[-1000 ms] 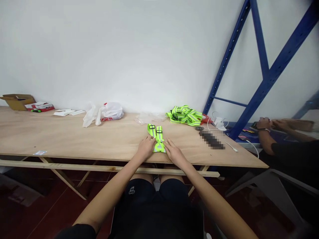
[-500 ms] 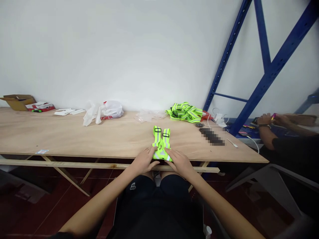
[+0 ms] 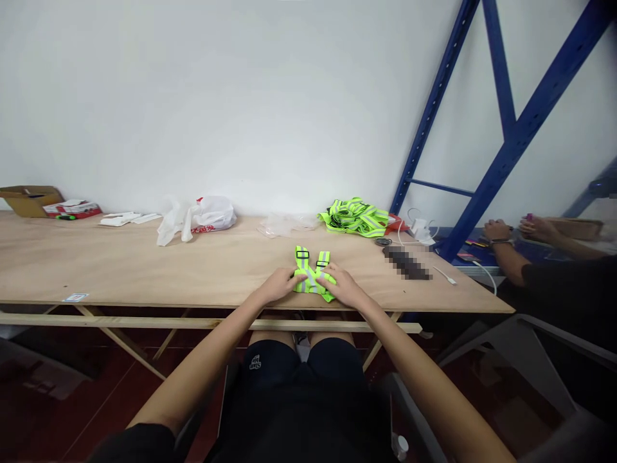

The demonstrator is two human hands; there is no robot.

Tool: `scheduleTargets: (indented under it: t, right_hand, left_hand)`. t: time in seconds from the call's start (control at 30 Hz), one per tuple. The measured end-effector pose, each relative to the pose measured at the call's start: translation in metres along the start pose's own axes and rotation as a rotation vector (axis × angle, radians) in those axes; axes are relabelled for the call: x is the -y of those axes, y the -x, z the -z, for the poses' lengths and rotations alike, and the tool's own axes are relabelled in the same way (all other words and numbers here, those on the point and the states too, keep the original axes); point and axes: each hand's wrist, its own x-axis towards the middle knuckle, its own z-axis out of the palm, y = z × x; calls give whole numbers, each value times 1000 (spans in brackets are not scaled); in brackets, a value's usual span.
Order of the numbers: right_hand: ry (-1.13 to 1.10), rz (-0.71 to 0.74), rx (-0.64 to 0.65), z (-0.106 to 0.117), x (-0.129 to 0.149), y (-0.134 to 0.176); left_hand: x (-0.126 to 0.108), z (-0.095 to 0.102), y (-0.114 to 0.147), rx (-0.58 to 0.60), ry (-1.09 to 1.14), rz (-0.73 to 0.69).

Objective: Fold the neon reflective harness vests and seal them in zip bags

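Observation:
A folded reflective strap vest [image 3: 308, 280], neon yellow-green with silver stripes, lies on the wooden table [image 3: 231, 270] near its front edge. Two straps with black buckles point away from me. My left hand [image 3: 280, 285] grips the vest's left side, its thumb on top. On the right side, my right hand [image 3: 343, 286] has its fingers over the fabric, gripping it. Parts of the folded layers are hidden under both hands.
A heap of similar vests [image 3: 355, 217] lies at the back. Left of it are clear plastic bags [image 3: 284, 225] and a white bag [image 3: 216, 213]. A blurred dark object [image 3: 407, 263] and cables lie right. A blue rack [image 3: 482, 186] stands beside a co-worker's hands [image 3: 499, 231].
Both hands have moved away from me with the vest, so it sits farther in from the table edge. Its lower part now looks flatter and the straps shorter.

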Motion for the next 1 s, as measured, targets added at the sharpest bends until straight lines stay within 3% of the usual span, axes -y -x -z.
scheduleTargets:
  t: [0.2,0.4,0.57,0.77,1.0]
  right_hand:
    - [39,-44,56,3,-17,-26]
    - [188,-90,-103,-10,-8,-19]
    - [291,4,-190,-21,6,-6]
    - [274,106,-102,-25,8,24]
    - [367,184,-166,-19,16,50]
  left_hand:
    - [22,-11,-31,-4,-45,105]
    - [24,-21,-34,-96,-52,110]
    - [22,-25,-36,-160,-126,79]
    - [10,-23,-22,-200,-253,31]
    - [-9,-19,16,-121,-370,-100]
